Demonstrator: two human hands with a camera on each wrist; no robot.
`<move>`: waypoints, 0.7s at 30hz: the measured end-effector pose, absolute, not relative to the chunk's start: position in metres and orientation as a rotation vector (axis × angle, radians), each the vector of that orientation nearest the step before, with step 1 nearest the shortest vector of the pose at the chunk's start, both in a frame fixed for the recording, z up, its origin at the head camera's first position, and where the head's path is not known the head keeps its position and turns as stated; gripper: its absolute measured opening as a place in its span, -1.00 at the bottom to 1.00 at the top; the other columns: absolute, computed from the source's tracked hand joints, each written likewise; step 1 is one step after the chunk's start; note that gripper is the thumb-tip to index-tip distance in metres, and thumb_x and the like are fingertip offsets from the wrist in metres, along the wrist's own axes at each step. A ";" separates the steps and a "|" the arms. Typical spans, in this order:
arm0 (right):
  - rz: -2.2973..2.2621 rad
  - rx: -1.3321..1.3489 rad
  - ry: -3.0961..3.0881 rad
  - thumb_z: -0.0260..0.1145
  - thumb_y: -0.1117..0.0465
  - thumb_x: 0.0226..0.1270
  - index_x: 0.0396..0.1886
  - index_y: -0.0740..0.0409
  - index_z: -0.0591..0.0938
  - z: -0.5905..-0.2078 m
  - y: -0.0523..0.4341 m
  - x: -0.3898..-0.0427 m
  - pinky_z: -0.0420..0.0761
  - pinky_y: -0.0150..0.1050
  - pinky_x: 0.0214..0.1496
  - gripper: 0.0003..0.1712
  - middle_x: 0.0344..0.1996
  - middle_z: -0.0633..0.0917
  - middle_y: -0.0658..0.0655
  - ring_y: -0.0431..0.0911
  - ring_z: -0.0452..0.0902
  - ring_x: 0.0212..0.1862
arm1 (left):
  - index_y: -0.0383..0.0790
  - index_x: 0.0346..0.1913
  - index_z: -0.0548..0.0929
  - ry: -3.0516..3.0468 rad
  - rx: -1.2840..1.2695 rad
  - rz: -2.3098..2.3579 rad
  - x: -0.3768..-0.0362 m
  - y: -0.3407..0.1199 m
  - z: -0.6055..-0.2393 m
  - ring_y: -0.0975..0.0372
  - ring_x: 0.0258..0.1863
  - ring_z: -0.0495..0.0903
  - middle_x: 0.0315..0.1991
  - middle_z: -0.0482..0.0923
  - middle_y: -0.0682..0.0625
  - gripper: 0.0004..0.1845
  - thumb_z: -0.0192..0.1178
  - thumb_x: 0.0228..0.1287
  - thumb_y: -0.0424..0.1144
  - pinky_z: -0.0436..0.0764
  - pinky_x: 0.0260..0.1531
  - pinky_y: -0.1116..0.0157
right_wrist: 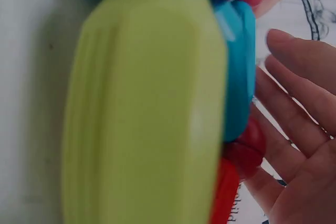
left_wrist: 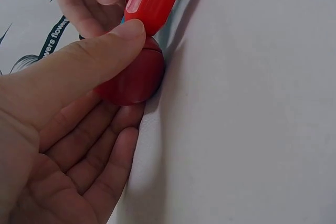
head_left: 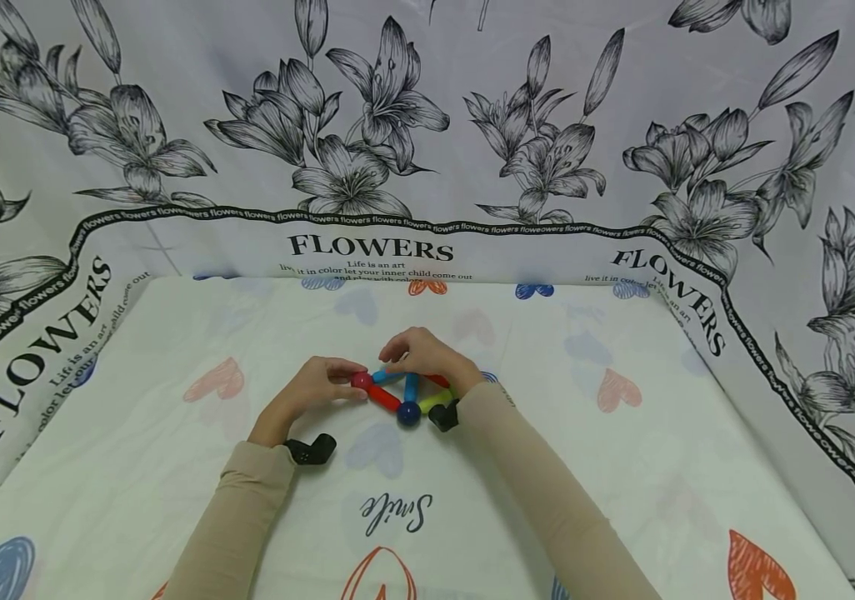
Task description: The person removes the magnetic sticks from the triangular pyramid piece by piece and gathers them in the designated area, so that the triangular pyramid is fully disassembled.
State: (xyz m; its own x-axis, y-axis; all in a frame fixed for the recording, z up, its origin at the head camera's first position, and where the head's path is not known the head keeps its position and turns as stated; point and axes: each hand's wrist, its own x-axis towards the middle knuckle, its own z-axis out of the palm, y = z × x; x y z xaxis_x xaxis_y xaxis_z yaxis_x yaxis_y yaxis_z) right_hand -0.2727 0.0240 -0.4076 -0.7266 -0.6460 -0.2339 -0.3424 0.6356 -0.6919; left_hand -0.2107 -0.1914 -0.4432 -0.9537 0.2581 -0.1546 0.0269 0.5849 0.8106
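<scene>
My left hand (head_left: 306,390) pinches a red ball (head_left: 361,380) of a magnetic stick-and-ball model; the left wrist view shows the thumb on the ball (left_wrist: 134,80) and fingers under it. A red stick (head_left: 385,398) runs from that ball to a dark blue ball (head_left: 408,414). Light blue sticks (head_left: 412,387) and a yellow-green stick (head_left: 437,401) join in too. Over the model's far side is my right hand (head_left: 427,354). In the right wrist view its fingers are spread and loosely bent beside a light blue stick (right_wrist: 240,72) and another red ball (right_wrist: 249,148), gripping nothing visible.
The model lies on a white cloth (head_left: 517,517) printed with hearts and lettering. Behind and at the sides hangs a white curtain (head_left: 465,183) with black flower drawings. Small black devices (head_left: 311,450) sit at both wrists.
</scene>
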 end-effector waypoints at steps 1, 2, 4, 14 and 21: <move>-0.860 -0.778 2.388 0.34 0.22 0.28 0.02 0.15 0.68 -0.408 0.024 -0.273 0.58 -0.23 0.24 -0.69 -0.03 0.74 0.13 -0.04 0.61 0.07 | -0.32 0.12 0.62 2.560 0.238 1.306 -0.211 -0.192 -0.443 -0.04 0.09 0.64 0.04 0.67 -0.25 -0.47 0.42 0.09 -0.14 0.56 0.20 0.04; -0.855 -0.779 2.383 0.35 0.23 0.27 0.00 0.15 0.69 -0.409 0.024 -0.274 0.59 -0.25 0.22 -0.69 -0.04 0.75 0.13 -0.06 0.62 0.04 | -0.33 0.12 0.62 2.558 0.238 1.309 -0.211 -0.192 -0.443 -0.04 0.09 0.64 0.05 0.67 -0.25 -0.47 0.42 0.09 -0.14 0.56 0.20 0.04; -0.854 -0.769 2.370 0.36 0.25 0.25 -0.01 0.14 0.70 -0.411 0.024 -0.274 0.60 -0.26 0.21 -0.70 -0.06 0.76 0.13 -0.07 0.63 0.01 | -0.33 0.12 0.62 2.557 0.241 1.309 -0.211 -0.192 -0.443 -0.04 0.10 0.63 0.05 0.66 -0.25 -0.47 0.42 0.09 -0.14 0.56 0.20 0.05; -0.848 -0.768 2.372 0.35 0.28 0.24 -0.05 0.13 0.73 -0.414 0.024 -0.274 0.57 -0.23 0.23 -0.73 -0.08 0.77 0.13 -0.09 0.61 -0.02 | -0.28 0.11 0.63 2.556 0.208 1.301 -0.210 -0.190 -0.442 -0.04 0.12 0.62 0.06 0.67 -0.21 -0.46 0.44 0.07 -0.11 0.54 0.23 0.03; -0.870 -0.774 2.381 0.35 0.29 0.25 -0.07 0.14 0.73 -0.415 0.025 -0.273 0.58 -0.25 0.20 -0.75 -0.10 0.77 0.13 -0.10 0.60 -0.05 | -0.27 0.11 0.63 2.553 0.196 1.310 -0.209 -0.191 -0.441 -0.02 0.10 0.64 0.04 0.69 -0.21 -0.47 0.43 0.08 -0.12 0.55 0.22 0.03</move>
